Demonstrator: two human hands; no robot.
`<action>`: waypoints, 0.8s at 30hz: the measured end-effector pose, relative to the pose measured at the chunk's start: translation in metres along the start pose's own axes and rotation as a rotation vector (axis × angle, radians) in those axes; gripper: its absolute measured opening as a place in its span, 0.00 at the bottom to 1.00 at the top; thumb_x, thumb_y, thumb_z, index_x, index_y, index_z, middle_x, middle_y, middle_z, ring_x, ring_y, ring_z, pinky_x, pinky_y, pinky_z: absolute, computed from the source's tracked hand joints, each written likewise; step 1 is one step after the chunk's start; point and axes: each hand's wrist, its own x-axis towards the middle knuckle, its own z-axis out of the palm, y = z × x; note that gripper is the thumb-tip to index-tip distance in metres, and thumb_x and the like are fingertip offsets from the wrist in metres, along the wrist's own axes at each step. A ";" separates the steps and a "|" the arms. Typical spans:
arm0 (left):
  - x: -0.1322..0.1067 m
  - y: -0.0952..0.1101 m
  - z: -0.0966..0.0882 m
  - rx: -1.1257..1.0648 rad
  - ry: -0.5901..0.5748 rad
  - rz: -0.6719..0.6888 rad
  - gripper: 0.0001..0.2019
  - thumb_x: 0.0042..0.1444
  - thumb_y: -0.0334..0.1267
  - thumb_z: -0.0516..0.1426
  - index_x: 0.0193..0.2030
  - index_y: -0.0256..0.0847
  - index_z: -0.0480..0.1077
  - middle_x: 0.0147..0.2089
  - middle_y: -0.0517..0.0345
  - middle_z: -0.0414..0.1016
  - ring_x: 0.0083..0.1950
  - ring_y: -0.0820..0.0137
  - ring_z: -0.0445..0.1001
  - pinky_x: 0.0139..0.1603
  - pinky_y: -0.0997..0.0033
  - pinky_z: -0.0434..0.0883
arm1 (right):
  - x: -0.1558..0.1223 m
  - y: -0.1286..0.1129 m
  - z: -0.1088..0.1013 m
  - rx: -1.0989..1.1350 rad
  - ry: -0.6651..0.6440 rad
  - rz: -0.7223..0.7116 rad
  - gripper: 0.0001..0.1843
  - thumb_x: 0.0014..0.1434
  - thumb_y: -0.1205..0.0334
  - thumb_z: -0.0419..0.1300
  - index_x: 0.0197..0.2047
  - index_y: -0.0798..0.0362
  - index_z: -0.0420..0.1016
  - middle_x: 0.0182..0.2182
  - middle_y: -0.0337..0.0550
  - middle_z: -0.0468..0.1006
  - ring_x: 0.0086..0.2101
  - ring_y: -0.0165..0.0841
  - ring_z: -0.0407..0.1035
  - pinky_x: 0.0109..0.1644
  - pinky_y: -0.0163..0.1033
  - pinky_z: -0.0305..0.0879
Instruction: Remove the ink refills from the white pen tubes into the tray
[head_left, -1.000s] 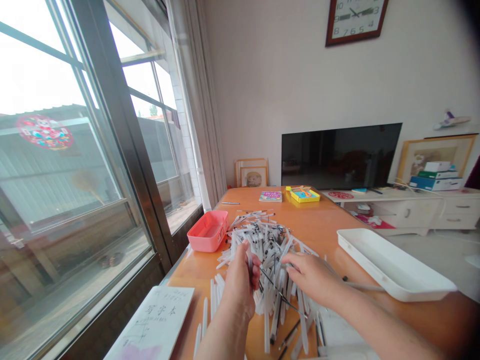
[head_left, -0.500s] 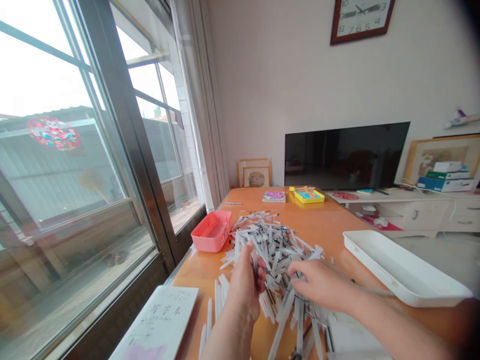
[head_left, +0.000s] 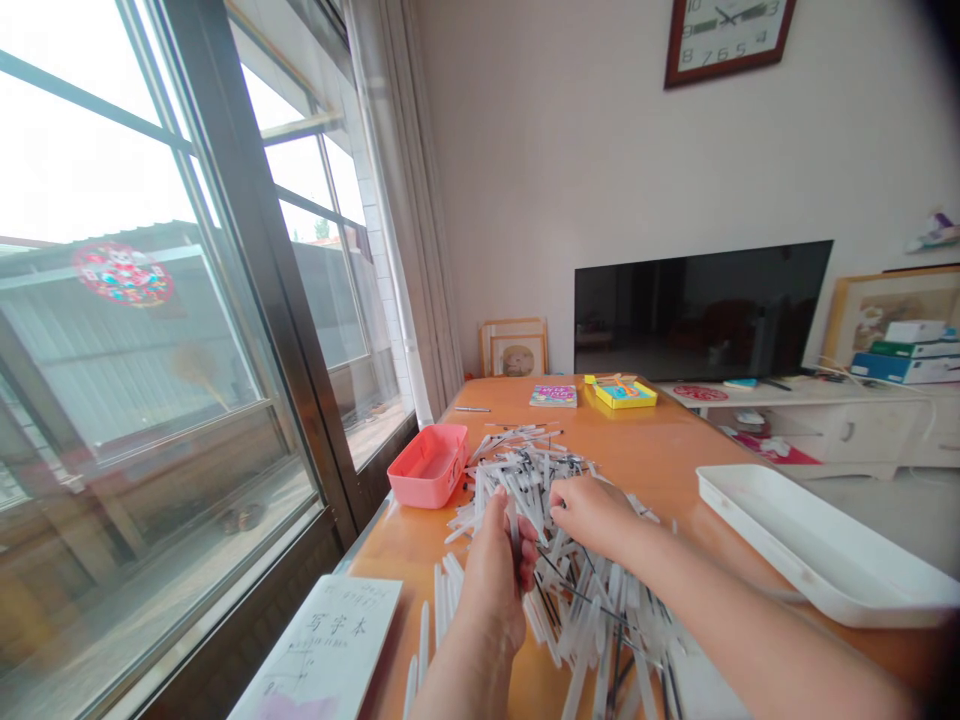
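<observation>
A big heap of white pen barrels and thin black refills point(head_left: 547, 520) lies on the orange wooden table point(head_left: 645, 440). My left hand point(head_left: 499, 570) is closed around a white pen barrel, held upright at the near side of the heap. My right hand point(head_left: 592, 510) reaches into the middle of the heap with its fingers curled down among the pieces; what they hold is hidden. More barrels and refills spread toward the near edge under my right forearm.
A pink plastic box point(head_left: 429, 465) sits left of the heap by the window. A long white tray point(head_left: 817, 545) lies at the right. A writing booklet point(head_left: 322, 650) is at the near left. Small books point(head_left: 553, 396) and a yellow box point(head_left: 622, 392) lie far back, before a TV point(head_left: 701, 310).
My right hand has moved forward and left, from the near right of the heap into its middle. My left hand stays closed on its barrel. The camera has shifted slightly left.
</observation>
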 end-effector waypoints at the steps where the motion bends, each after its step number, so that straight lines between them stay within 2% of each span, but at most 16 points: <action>1: 0.001 0.000 0.000 -0.002 -0.001 -0.007 0.31 0.51 0.71 0.52 0.26 0.39 0.67 0.20 0.63 0.59 0.19 0.78 0.52 0.21 0.75 0.48 | 0.004 -0.002 0.002 -0.018 -0.012 0.006 0.10 0.58 0.60 0.58 0.37 0.46 0.82 0.36 0.43 0.84 0.40 0.39 0.75 0.36 0.36 0.57; 5: 0.003 -0.003 -0.001 -0.014 0.005 0.011 0.29 0.56 0.66 0.48 0.26 0.39 0.67 0.20 0.62 0.61 0.19 0.77 0.53 0.21 0.74 0.48 | 0.015 -0.009 0.005 -0.079 -0.066 0.013 0.09 0.51 0.64 0.62 0.35 0.49 0.83 0.36 0.50 0.84 0.41 0.43 0.77 0.38 0.38 0.62; 10: 0.005 -0.005 -0.001 -0.019 0.014 0.021 0.24 0.59 0.57 0.48 0.28 0.38 0.69 0.21 0.60 0.62 0.19 0.76 0.55 0.22 0.73 0.49 | 0.017 -0.014 0.007 -0.105 -0.096 -0.013 0.11 0.49 0.66 0.62 0.35 0.50 0.84 0.38 0.52 0.85 0.42 0.45 0.78 0.39 0.39 0.63; 20: 0.004 -0.003 -0.001 -0.043 0.066 0.013 0.19 0.53 0.54 0.52 0.29 0.38 0.70 0.20 0.60 0.64 0.18 0.76 0.55 0.21 0.73 0.49 | 0.026 0.013 0.007 -0.064 -0.147 -0.009 0.09 0.49 0.66 0.63 0.34 0.44 0.83 0.33 0.42 0.84 0.38 0.39 0.77 0.34 0.36 0.58; 24: 0.005 -0.003 -0.001 -0.039 0.070 0.024 0.19 0.54 0.52 0.51 0.29 0.37 0.70 0.20 0.60 0.64 0.18 0.76 0.55 0.21 0.73 0.49 | 0.027 0.013 0.004 -0.085 -0.183 -0.027 0.10 0.51 0.67 0.64 0.34 0.43 0.83 0.35 0.40 0.84 0.40 0.39 0.77 0.35 0.36 0.61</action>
